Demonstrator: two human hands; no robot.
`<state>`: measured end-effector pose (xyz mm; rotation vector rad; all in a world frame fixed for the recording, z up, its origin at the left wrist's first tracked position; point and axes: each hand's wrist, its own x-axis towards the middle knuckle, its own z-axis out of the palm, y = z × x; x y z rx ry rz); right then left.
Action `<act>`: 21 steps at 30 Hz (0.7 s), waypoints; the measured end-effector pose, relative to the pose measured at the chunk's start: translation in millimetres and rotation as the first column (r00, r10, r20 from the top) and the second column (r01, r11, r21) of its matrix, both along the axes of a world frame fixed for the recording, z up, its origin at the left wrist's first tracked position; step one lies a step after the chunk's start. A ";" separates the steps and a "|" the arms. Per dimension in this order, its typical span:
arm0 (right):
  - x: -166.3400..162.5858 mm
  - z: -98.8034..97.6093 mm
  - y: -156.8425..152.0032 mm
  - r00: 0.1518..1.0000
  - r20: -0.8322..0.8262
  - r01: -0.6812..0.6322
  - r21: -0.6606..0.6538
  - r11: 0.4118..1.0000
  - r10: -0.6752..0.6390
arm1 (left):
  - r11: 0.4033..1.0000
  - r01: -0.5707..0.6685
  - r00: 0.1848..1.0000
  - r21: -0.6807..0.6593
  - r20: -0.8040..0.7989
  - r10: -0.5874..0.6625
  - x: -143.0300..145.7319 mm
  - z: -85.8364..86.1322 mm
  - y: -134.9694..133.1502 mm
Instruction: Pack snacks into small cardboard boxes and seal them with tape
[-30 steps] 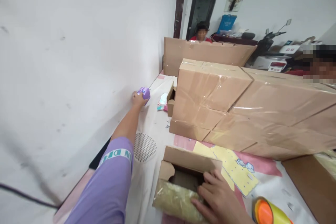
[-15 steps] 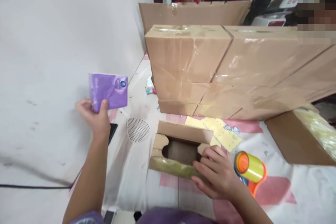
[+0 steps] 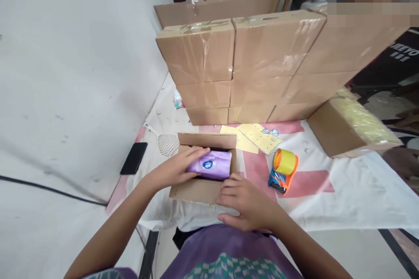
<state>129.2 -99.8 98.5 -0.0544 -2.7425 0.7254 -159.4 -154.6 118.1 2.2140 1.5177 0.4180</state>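
A small open cardboard box [image 3: 196,189] sits on the cloth-covered table right in front of me. Inside it lies a purple soft packet [image 3: 212,164] with a blue round label. My left hand [image 3: 176,168] rests on the packet's left end with fingers laid over it, pressing it into the box. My right hand [image 3: 244,200] grips the box's near right wall and holds it steady.
A wall of taped cardboard boxes [image 3: 248,61] stands behind. An orange-and-yellow tape dispenser [image 3: 282,170] lies right of the small box, another box [image 3: 350,128] farther right. A black phone [image 3: 133,158] and a white mesh swatter [image 3: 166,144] lie left. People sit beyond the boxes.
My left hand brought the purple packet from up by the wall down into the small box. My right hand stayed on the box. The view tilted down.
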 end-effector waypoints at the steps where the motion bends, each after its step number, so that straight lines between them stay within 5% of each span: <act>1: 0.7 -1.3 -2.1 1.000 -0.008 0.018 0.013 1.000 -0.018 | 1.000 0.021 0.996 -0.015 -0.090 -0.022 5.2 -9.9 7.2; 4: 2.8 -5.4 -7.2 0.996 -0.054 0.072 0.050 0.996 -0.069 | 0.999 0.012 0.953 0.044 -0.303 0.002 16.1 -32.6 24.1; 7: 7.4 -9.5 -7.6 0.980 -0.136 0.154 0.048 0.987 -0.146 | 0.987 0.053 0.948 0.154 -0.319 -0.001 13.5 -35.5 25.3; 9: 12.7 -12.3 -3.4 0.946 -0.211 0.257 0.027 0.966 -0.246 | 0.962 0.043 0.976 0.270 -0.218 0.018 1.6 -34.1 13.6; 11: 19.2 -16.8 5.0 0.889 -0.261 0.384 -0.023 0.923 -0.376 | 0.904 -0.107 0.993 0.414 -0.008 0.121 -17.0 -39.4 -7.2; 15: 30.5 -36.2 27.7 0.848 -0.179 0.464 -0.206 0.861 -0.500 | 0.747 -0.465 0.864 0.475 0.426 0.268 -51.0 -77.7 -55.4; 18: 30.7 -55.8 38.4 0.883 -0.142 0.374 -0.366 0.852 -0.448 | 0.773 -0.483 0.822 0.412 0.517 0.239 -51.8 -108.9 -74.9; 21: 20.8 -69.1 39.3 0.894 -0.173 0.289 -0.483 0.827 -0.414 | 0.779 -0.539 0.765 0.321 0.573 0.294 -33.1 -122.2 -73.9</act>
